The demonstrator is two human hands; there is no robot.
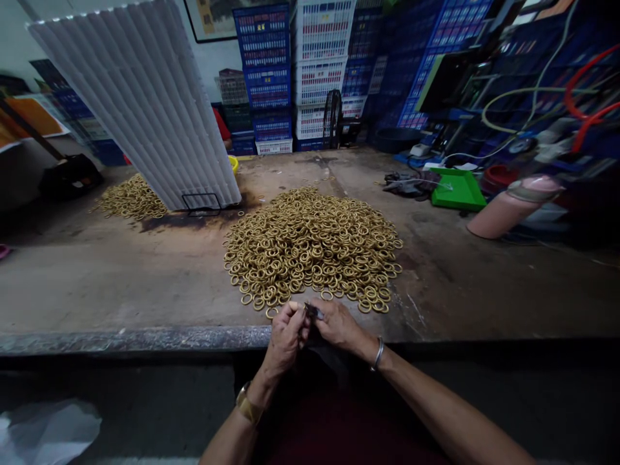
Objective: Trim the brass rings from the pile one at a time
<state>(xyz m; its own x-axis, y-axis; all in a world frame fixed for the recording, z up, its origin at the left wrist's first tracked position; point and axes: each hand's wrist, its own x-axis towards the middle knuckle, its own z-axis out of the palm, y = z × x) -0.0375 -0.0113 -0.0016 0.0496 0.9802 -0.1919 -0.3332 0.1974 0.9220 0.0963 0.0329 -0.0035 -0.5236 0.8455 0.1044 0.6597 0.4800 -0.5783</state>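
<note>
At the table's front edge, my left hand (289, 330) is closed, its thumb and fingers pinching what looks like a gold-coloured ring, mostly hidden by the fingertips. My right hand (338, 323) meets it fingertip to fingertip and is closed round a small dark tool (314, 312) with a greyish part; its exact kind cannot be made out. Just beyond both hands spreads a large heap of gold-coloured metal rings (310, 242). A few single rings lie at the heap's near edge, close to my fingers.
A tall ribbed white panel (145, 97) leans on the worktable (121, 284), with a second ring pile (130, 199) behind it. To the right are a green tray (458, 189), a pink bottle (513, 206) and hoses. Stacked crates (265, 71) and a small fan (332, 116) stand at the back.
</note>
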